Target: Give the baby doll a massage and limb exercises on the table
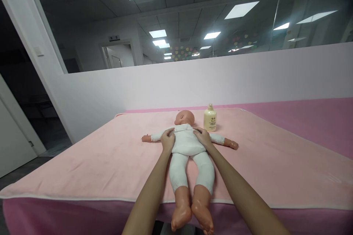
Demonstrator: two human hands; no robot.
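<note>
A baby doll (185, 143) in a white long-sleeved top and white trousers lies stretched out, its bare feet at the table's near edge. Its bald head (185, 117) is turned to the left and its arms spread sideways. My left hand (167, 140) is closed against the left side of the upper torso, near the armpit. On the opposite side, my right hand (202, 136) curls round the torso by the shoulder. Some fingertips of both hands are hidden. Just beyond the doll's right-side arm stands a pale yellow bottle (210, 119), upright.
A light pink blanket (110, 161) with a white edge covers the darker pink table (309, 121). Behind it rises a low white wall (220, 80) topped by a wide glass pane (193, 18). A white door (16, 132) and dark doorway are at the left.
</note>
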